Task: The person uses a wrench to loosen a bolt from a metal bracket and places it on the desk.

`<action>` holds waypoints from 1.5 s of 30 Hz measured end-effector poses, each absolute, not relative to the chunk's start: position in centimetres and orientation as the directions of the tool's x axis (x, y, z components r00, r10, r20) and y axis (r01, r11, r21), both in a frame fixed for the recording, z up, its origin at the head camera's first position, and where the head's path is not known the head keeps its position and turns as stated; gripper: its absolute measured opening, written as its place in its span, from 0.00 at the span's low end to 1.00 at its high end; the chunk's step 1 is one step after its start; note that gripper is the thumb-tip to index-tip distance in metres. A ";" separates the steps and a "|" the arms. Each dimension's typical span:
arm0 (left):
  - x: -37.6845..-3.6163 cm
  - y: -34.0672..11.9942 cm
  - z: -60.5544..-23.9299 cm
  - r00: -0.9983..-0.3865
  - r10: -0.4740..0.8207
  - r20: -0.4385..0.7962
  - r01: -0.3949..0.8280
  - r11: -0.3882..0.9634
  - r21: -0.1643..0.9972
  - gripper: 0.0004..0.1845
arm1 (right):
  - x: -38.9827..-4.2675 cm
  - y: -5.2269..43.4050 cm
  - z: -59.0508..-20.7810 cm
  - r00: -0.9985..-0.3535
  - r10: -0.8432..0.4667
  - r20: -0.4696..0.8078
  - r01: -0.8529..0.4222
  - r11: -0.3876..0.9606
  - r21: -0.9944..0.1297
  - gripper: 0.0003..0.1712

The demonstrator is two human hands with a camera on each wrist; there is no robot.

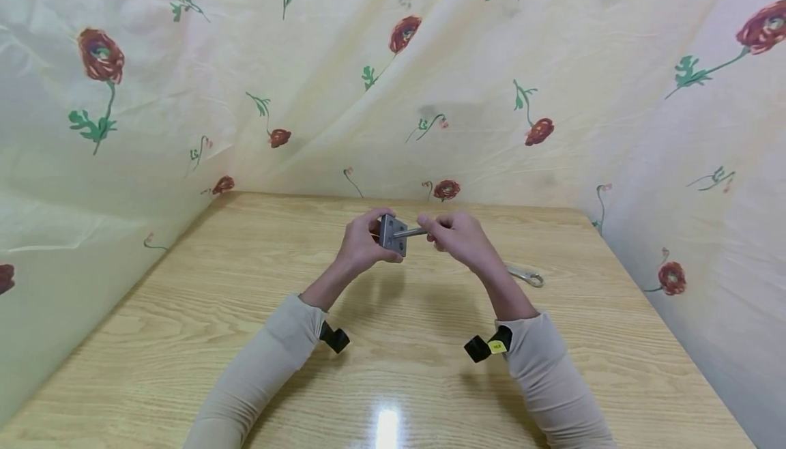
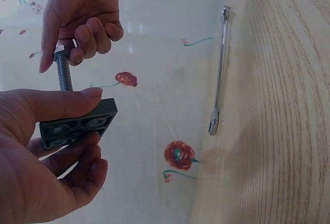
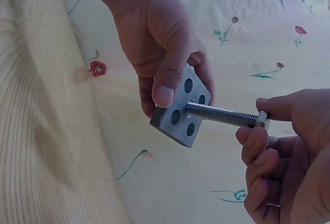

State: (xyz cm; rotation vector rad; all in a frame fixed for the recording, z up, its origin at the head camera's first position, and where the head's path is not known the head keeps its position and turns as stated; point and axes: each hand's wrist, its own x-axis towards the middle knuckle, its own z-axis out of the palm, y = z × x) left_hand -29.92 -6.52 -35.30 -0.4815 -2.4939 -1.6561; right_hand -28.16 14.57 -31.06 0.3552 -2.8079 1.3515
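Observation:
My left hand (image 1: 364, 239) grips a square grey metal plate (image 1: 392, 235) with several round holes, thumb on its front face, fingers behind it. The plate (image 3: 180, 112) is held above the wooden table (image 1: 245, 285). A threaded bolt (image 3: 219, 115) sticks out of the plate's centre toward my right hand (image 1: 457, 236). My right thumb and forefinger pinch the bolt's hex head (image 3: 261, 119). In the left wrist view the plate (image 2: 77, 123) sits between my left thumb and fingers, and the bolt (image 2: 64, 74) rises to the right hand (image 2: 77, 18).
A metal wrench (image 1: 526, 274) lies on the table to the right of my right hand; the same wrench (image 2: 220, 69) shows long and thin in the left wrist view. Flowered cloth (image 1: 430, 80) walls the table at the back and both sides.

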 end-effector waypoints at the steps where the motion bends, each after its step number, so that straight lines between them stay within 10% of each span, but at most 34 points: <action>1: -29.9 -6.5 -35.3 -0.944 0.202 0.262 0.319 0.354 0.879 0.40 | -28.1 14.6 -31.0 -0.974 -0.201 0.101 -0.204 0.605 -0.770 0.30; 45: -30.0 -6.5 -35.3 -0.946 0.191 0.260 0.313 0.348 0.884 0.39 | -28.0 15.1 -30.6 -0.897 -0.331 0.293 -0.440 0.604 -0.664 0.17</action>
